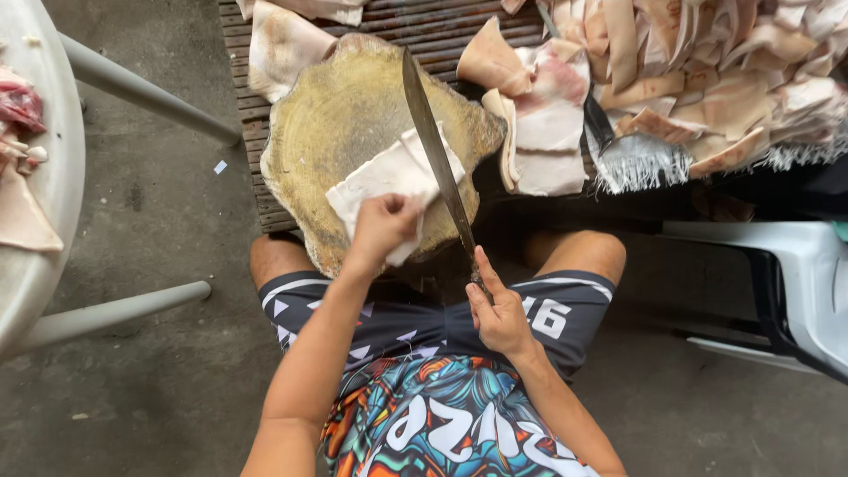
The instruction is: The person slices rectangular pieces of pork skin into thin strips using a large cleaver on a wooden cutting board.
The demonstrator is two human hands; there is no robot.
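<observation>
Knife over a pale skin piece on the wooden block

Left hand (384,225) grips the skin piece (389,181) mid-block (309,132); right hand (499,309), at 5 o'clock, clasps the knife (435,150) handle, blade crossing the piece.

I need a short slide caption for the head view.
Left hand pins pale meat slab on wooden block; right hand holds long knife.

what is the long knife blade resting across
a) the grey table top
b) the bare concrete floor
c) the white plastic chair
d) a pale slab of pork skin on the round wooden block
d: the long knife, gripped by the right hand, lies over the pale slab that the left hand pins to the wooden block.
</observation>
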